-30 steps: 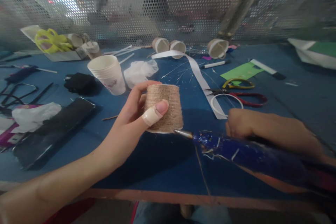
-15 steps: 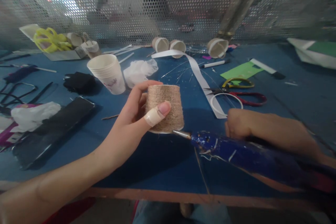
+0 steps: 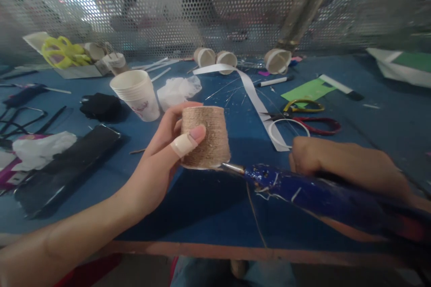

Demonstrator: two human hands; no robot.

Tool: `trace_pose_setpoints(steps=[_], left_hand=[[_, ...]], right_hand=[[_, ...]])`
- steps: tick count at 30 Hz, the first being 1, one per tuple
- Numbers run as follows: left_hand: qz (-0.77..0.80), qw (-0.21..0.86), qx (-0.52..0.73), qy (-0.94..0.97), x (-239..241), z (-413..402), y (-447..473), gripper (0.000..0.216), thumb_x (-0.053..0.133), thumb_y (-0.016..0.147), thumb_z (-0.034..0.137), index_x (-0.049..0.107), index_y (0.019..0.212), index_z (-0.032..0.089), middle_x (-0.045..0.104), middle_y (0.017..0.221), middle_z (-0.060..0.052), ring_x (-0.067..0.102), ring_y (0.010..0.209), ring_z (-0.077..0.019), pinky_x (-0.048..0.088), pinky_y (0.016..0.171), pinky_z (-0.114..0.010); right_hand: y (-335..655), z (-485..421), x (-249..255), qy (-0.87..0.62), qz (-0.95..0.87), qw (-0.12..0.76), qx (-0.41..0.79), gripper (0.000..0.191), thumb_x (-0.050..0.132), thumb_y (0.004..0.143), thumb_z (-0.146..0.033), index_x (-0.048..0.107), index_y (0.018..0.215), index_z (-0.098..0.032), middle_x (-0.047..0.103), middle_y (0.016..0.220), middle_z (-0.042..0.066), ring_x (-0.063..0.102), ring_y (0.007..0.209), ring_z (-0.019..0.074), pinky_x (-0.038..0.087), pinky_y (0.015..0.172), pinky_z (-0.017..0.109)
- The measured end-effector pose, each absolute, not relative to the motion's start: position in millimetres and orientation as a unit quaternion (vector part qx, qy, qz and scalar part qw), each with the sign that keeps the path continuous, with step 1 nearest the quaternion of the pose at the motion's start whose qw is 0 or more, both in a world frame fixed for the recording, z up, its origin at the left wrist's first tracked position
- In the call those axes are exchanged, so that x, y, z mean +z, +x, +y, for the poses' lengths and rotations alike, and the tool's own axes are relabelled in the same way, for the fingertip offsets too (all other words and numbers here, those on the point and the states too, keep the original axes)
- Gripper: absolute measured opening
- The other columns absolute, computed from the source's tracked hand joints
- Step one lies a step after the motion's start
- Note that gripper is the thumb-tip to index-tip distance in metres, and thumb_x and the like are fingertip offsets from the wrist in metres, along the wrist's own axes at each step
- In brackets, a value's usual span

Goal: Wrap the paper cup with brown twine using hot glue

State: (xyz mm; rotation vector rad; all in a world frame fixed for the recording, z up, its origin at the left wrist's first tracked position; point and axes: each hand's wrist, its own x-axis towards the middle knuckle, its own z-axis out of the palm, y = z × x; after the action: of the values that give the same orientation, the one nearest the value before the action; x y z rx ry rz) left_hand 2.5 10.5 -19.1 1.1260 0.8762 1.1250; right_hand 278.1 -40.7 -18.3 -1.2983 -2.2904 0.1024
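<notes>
The left hand [image 3: 160, 159] has its grip wrapped round the string-covered cup [image 3: 212, 143] above the bench [image 3: 202, 215], the right hand [image 3: 340, 161] curls round the blue glue gun [image 3: 286, 184], and the cup looks light, rough and squashy, so hold its sides gently.

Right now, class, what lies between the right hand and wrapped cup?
In the head view, a blue glue gun, held by the right hand, its nozzle at the lower edge of the wrapped cup.
</notes>
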Motion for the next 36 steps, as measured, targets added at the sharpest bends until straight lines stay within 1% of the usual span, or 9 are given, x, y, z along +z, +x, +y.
trace_pose_setpoints(steps=[4,8,14,17,19,26,31,32,36], left_hand=[[0.4,0.627,0.485,0.461,-17,10,2,0.036,0.08,0.089,0.042,0.07,0.123,0.031,0.073,0.111,-0.003,0.076,0.11,-0.0341,0.064,0.074,-0.037],[0.396,0.657,0.475,0.431,-16,10,3,0.04,0.086,0.08,0.047,0.074,0.116,0.034,0.077,0.111,-0.005,0.075,0.113,-0.0395,0.064,0.075,-0.041],[0.405,0.66,0.457,0.438,-21,12,1,0.053,0.094,0.076,0.056,0.078,0.124,0.04,0.078,0.114,-0.003,0.077,0.104,-0.0356,0.065,0.071,-0.037],[0.411,0.666,0.447,0.434,-24,12,-1,0.047,0.084,0.089,0.05,0.075,0.134,0.038,0.079,0.117,-0.003,0.078,0.108,-0.0328,0.066,0.076,-0.035],[0.414,0.668,0.441,0.433,-25,12,-3,0.046,0.082,0.091,0.049,0.075,0.135,0.038,0.081,0.117,-0.003,0.078,0.113,-0.0338,0.066,0.079,-0.036],[0.398,0.685,0.439,0.424,-21,14,-1,0.056,0.091,0.079,0.051,0.079,0.132,0.038,0.083,0.118,-0.002,0.079,0.111,-0.0372,0.067,0.077,-0.037],[0.425,0.684,0.449,0.387,-14,12,4,0.052,0.093,0.078,0.052,0.082,0.126,0.033,0.085,0.11,0.0,0.081,0.108,-0.0312,0.066,0.081,-0.033],[0.415,0.689,0.452,0.386,-14,13,4,0.055,0.096,0.073,0.05,0.083,0.123,0.033,0.085,0.109,0.0,0.081,0.108,-0.0325,0.067,0.081,-0.033],[0.391,0.698,0.449,0.399,-16,14,3,0.048,0.094,0.073,0.048,0.085,0.117,0.034,0.086,0.112,-0.002,0.079,0.114,-0.0389,0.068,0.08,-0.039]], right_hand=[[278,-41,-18,-0.469,-0.838,0.272,0.063,0.023,0.054,0.09,-0.018,0.036,0.082,-0.03,0.053,0.075,-0.003,0.052,0.063,0.0213,0.033,0.059,0.039],[280,-41,-20,-0.459,-0.842,0.274,0.077,0.023,0.055,0.092,-0.021,0.037,0.08,-0.031,0.052,0.07,-0.002,0.052,0.063,0.0225,0.033,0.058,0.039],[279,-42,-21,-0.479,-0.835,0.26,0.078,0.023,0.052,0.096,-0.023,0.037,0.08,-0.029,0.058,0.077,-0.003,0.053,0.066,0.0196,0.033,0.06,0.038],[280,-42,-22,-0.47,-0.838,0.264,0.088,0.024,0.053,0.098,-0.025,0.037,0.08,-0.029,0.054,0.073,-0.004,0.052,0.065,0.0191,0.032,0.062,0.037],[279,-42,-22,-0.463,-0.838,0.271,0.095,0.025,0.052,0.098,-0.024,0.037,0.079,-0.029,0.05,0.069,-0.004,0.051,0.064,0.0195,0.031,0.062,0.038],[280,-41,-24,-0.454,-0.844,0.275,0.082,0.025,0.049,0.101,-0.026,0.035,0.08,-0.029,0.052,0.076,-0.004,0.048,0.065,0.0179,0.03,0.063,0.038],[280,-39,-27,-0.435,-0.847,0.292,0.085,0.025,0.047,0.103,-0.024,0.035,0.081,-0.029,0.05,0.077,-0.004,0.048,0.067,0.0176,0.031,0.066,0.038],[280,-39,-26,-0.437,-0.847,0.291,0.085,0.025,0.047,0.102,-0.024,0.035,0.081,-0.029,0.05,0.077,-0.004,0.048,0.067,0.0177,0.031,0.066,0.038],[275,-40,-18,-0.45,-0.846,0.277,0.075,0.026,0.047,0.099,-0.023,0.033,0.078,-0.029,0.05,0.073,-0.004,0.049,0.064,0.0177,0.033,0.063,0.037]])
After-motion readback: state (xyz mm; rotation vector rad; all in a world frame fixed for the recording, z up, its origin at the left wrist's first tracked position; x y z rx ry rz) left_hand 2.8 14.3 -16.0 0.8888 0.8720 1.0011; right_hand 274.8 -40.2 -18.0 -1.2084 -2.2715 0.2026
